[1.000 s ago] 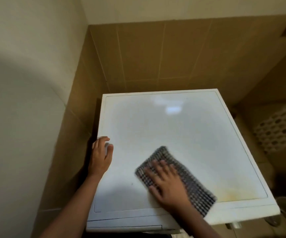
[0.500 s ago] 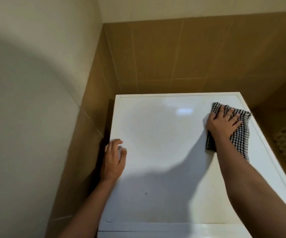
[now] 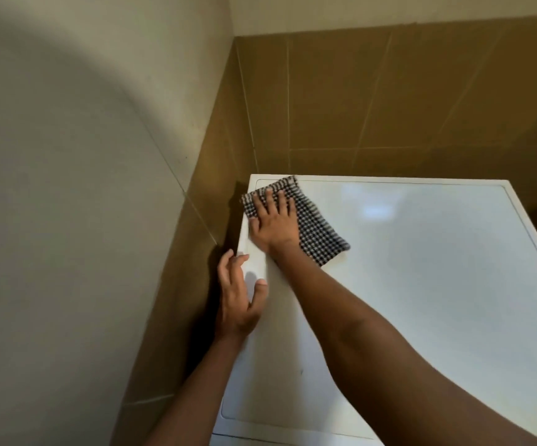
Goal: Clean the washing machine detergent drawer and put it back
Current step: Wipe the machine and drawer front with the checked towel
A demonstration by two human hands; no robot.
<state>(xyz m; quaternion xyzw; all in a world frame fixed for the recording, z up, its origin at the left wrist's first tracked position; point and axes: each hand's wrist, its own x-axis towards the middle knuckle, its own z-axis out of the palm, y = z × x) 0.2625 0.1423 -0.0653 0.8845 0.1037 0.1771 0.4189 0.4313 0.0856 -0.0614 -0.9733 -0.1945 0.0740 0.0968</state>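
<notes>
White and glossy, one flat-topped washing machine [image 3: 421,284] stands in the corner where two walls meet: one plain cream painted wall [image 3: 67,188] on the left and one wall of brown square tiles [image 3: 389,91] behind. Only its top panel and a strip of the front edge show; the detergent drawer cannot be seen from this angle. One black-and-white checked cloth [image 3: 318,231], folded into a rectangle, lies on the far left corner of the top, with one corner jutting past the left rim. Two bare hands are in view. The right hand [image 3: 273,226], its arm crossing the panel from the lower right, lies flat on the cloth with all fingers straight and spread, pressing it down rather than gripping it. The left hand [image 3: 238,300] rests on the left rim just nearer than the cloth, fingers loosely bent and relaxed, thumb on the top surface, holding nothing.
</notes>
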